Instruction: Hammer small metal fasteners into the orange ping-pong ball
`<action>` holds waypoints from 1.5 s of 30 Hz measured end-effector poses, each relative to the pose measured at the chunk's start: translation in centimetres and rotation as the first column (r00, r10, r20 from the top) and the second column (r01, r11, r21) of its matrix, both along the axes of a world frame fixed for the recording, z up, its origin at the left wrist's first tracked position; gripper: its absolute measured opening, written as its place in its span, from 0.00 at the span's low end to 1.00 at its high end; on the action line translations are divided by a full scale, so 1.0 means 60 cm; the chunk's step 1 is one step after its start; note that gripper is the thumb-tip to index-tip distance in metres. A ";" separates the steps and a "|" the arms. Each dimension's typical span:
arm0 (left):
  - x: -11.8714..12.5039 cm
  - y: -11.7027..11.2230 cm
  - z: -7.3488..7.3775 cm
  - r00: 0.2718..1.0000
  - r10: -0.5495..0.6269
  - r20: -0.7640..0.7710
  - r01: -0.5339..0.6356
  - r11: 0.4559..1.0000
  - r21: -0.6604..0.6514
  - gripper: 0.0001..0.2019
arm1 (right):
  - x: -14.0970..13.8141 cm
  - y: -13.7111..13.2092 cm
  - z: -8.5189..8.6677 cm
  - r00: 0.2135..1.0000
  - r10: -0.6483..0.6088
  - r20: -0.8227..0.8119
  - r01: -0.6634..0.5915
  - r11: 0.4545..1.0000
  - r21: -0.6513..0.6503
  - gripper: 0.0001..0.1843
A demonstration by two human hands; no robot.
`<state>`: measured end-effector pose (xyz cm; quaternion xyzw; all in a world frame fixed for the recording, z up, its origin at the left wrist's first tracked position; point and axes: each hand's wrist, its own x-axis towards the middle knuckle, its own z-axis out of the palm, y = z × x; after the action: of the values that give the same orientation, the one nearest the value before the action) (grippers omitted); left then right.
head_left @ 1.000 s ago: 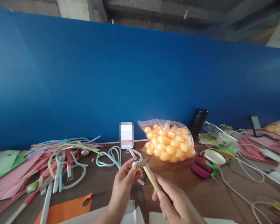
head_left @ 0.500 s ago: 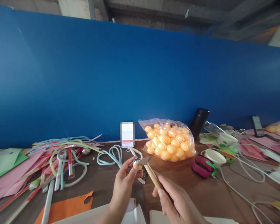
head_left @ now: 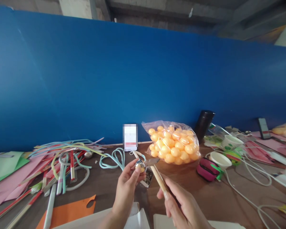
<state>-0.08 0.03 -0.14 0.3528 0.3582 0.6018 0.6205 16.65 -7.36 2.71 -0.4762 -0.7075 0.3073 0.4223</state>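
Note:
My left hand (head_left: 126,187) pinches a small shiny ball (head_left: 140,165) between thumb and fingertips above the brown table (head_left: 200,194). My right hand (head_left: 181,206) grips the wooden handle of a small hammer (head_left: 157,176). Its metal head rests against the ball's right side. Just under the ball lies a small dark box (head_left: 148,178) of metal bits.
A clear bag of orange balls (head_left: 173,147) sits behind my hands. Coloured strips and tubes (head_left: 62,162) and pink, green and orange paper (head_left: 69,211) cover the left. A black cup (head_left: 204,125), paper cups (head_left: 219,160), a pink pouch (head_left: 206,169) and white cables (head_left: 250,187) lie at the right, before a blue wall.
The hammer head has shifted slightly right and up against the ball. Both hands have stayed almost in place.

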 end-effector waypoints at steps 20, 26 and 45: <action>0.000 -0.004 -0.003 0.996 0.002 -0.086 -0.001 1.000 0.014 0.23 | 0.003 0.002 -0.009 0.997 0.055 0.059 -0.058 0.998 0.035 0.21; 0.000 -0.002 -0.006 0.994 0.020 -0.103 -0.017 1.000 0.025 0.25 | 0.006 0.004 -0.012 0.998 0.057 0.031 -0.058 0.998 0.031 0.20; -0.002 -0.004 -0.008 0.995 0.044 -0.089 -0.041 0.999 0.036 0.23 | -0.005 -0.001 -0.005 0.995 -0.013 -0.098 0.005 0.997 -0.083 0.20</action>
<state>-0.19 -0.23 -0.62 0.3825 0.3829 0.6042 0.5848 16.37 -7.44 2.44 -0.4806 -0.6704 0.3576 0.4379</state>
